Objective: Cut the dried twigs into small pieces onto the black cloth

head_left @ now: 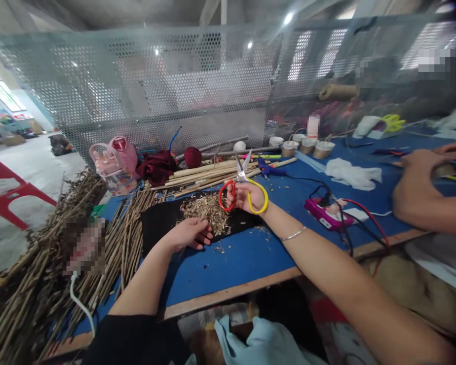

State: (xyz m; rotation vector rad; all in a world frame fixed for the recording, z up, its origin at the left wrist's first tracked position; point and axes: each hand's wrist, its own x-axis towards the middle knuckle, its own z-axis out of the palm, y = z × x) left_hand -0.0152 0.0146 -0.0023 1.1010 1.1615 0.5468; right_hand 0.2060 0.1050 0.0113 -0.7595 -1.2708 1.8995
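My right hand (247, 196) grips a pair of scissors (243, 175) with one red and one yellow handle loop. Their blades point up and away from me, spread apart. My left hand (192, 234) is low at the near edge of a heap of dry plant clippings (207, 208), its fingers curled in. Whatever those fingers hold, if anything, is hidden. Beneath the heap lies a black cloth (157, 220) on the blue table (228, 268). Left of the cloth are long dry stems (131, 235) in a loose bundle.
Behind the heap are pale sticks (201, 175), a blue glue gun (269, 169) and dark red yarn (193, 157). A purple power strip (329, 214) with cables sits to the right, near a co-worker's arm (421, 192). A pink container (116, 165) stands back left, before a perforated metal screen (175, 91).
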